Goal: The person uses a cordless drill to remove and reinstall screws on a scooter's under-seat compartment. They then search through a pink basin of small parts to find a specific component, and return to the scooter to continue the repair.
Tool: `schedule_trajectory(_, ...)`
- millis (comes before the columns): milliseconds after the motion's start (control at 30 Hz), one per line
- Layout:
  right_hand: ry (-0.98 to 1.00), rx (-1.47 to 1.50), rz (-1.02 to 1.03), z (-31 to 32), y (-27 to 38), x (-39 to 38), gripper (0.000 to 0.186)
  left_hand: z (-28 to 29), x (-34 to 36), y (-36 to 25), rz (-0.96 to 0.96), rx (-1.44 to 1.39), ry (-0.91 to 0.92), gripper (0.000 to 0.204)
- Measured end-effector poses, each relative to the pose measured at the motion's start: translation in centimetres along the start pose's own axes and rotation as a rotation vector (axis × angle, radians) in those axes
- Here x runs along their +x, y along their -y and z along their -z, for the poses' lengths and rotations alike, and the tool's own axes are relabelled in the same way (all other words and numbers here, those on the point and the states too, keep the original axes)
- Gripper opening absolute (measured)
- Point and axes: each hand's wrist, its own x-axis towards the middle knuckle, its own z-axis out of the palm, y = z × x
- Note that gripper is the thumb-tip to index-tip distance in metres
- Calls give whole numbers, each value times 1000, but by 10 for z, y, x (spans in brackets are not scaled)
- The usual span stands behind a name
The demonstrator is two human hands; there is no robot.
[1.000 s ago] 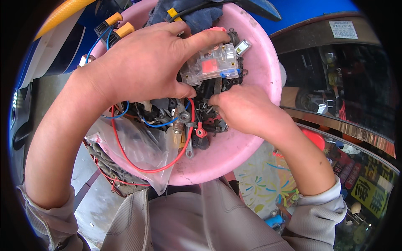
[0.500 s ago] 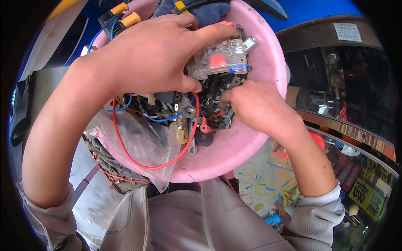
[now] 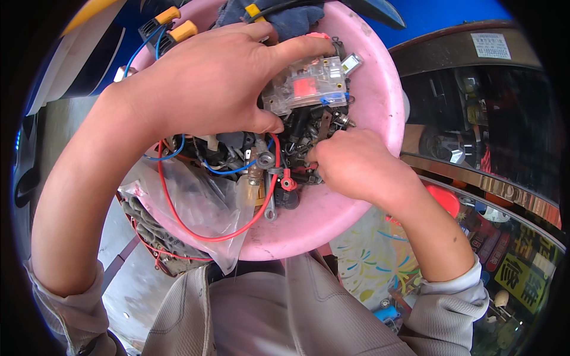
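My left hand (image 3: 196,83) lies with thumb and fingers spread across the heap in a pink plastic basin (image 3: 380,95). Its index finger stretches along the far side of a clear plastic case (image 3: 326,74) with a red patch; the thumb comes down near the case's near left corner. Closer to the basin's right wall, my right hand (image 3: 359,166) is curled, its fingertips down among small metal parts (image 3: 303,142). What those fingers pinch, if anything, is hidden. Below the hands are a red cable (image 3: 208,238) with a ring terminal, a spanner (image 3: 270,212) and a clear plastic bag (image 3: 222,207).
A dark blue cloth (image 3: 303,18) and two orange-topped black pieces (image 3: 181,31) sit at the basin's far side. A glass cabinet (image 3: 475,118) stands to the right, with tools and packages below it. Grey gloves (image 3: 157,228) lie at the basin's near left.
My right hand has shifted toward me and slightly left among the metal parts, uncovering several near the clear case. The left hand keeps its place over the heap.
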Motion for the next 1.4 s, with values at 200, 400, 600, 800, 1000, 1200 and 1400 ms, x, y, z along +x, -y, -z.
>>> schedule_trajectory(200,-239,24,-113,-20,5,20,16,-1,1,1,1,-23,-6,103)
schedule_trajectory(400,-214,63,-79,-16,10,23,14,1,1,0,-16,-1,-18,105)
schedule_trajectory(600,-259,197,-217,-19,16,27,15,1,0,2,-40,10,-22,108)
schedule_trajectory(800,-300,293,-266,-29,14,28,18,2,2,2,-26,17,-8,110)
schedule_trajectory(1000,-257,229,-245,-22,18,30,18,3,0,2,-45,12,-24,109)
schedule_trajectory(1200,-263,-35,-126,-21,27,26,17,2,2,3,-40,-15,-10,108)
schedule_trajectory(1400,-385,174,-137,-15,25,19,14,6,-1,6,-38,-20,10,107)
